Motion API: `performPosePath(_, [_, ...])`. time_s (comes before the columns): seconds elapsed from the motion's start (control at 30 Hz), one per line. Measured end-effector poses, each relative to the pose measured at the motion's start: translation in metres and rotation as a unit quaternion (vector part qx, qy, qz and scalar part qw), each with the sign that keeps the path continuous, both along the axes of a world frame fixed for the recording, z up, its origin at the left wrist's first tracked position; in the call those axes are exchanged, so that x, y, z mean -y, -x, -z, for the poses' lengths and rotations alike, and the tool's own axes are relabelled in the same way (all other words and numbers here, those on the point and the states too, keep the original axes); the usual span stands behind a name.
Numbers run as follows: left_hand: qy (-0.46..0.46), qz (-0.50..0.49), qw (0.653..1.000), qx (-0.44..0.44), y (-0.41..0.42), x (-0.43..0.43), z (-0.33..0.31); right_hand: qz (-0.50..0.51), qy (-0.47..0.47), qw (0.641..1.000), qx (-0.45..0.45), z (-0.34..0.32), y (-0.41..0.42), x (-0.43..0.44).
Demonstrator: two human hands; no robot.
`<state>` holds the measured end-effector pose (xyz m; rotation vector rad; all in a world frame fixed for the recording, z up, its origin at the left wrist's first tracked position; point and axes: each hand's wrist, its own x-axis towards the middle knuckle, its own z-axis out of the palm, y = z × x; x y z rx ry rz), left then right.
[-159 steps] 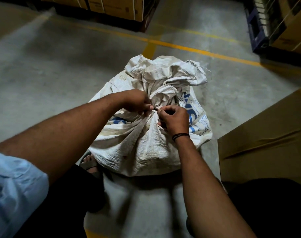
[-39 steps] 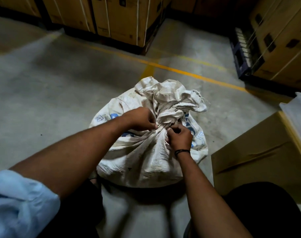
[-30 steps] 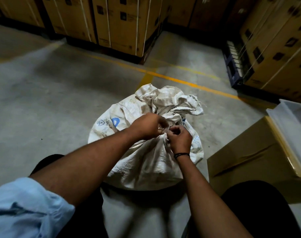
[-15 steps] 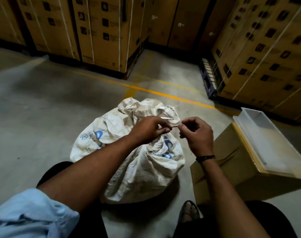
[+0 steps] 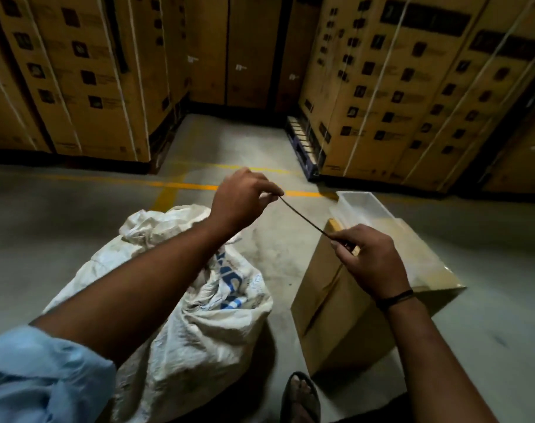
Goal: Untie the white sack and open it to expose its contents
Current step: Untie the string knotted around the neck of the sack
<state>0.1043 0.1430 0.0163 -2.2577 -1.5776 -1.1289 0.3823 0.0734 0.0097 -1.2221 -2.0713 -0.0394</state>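
Observation:
The white woven sack [image 5: 199, 325] with blue print stands on the concrete floor at lower centre, its crumpled top [image 5: 156, 224] bunched loosely and partly behind my left forearm. A thin dark tie string [image 5: 304, 218] is stretched taut in the air between my two hands, off the sack. My left hand [image 5: 241, 199] pinches one end above and right of the sack's top. My right hand [image 5: 370, 257] pinches the other end over the cardboard box. The sack's contents are hidden.
A brown cardboard box [image 5: 345, 303] stands right of the sack, with a clear plastic tray [image 5: 364, 206] on top. Tall strapped cartons [image 5: 86, 74] on pallets wall the back left and right [image 5: 413, 87]. A sandalled foot [image 5: 300, 398] is at the bottom.
Both hands worked at the knot on the sack's neck, then lifted away to the right. The string has come off the sack and is pulled straight between the hands. The view tilted up.

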Motion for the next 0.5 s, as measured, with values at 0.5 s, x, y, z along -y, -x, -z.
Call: performPosePath(0.5, [0.108, 0.031, 0.99, -0.081, -0.232, -0.099, -0.029, 0.312, 0.023, 0.938, -0.148, 0.031, -0.108, -0.037])
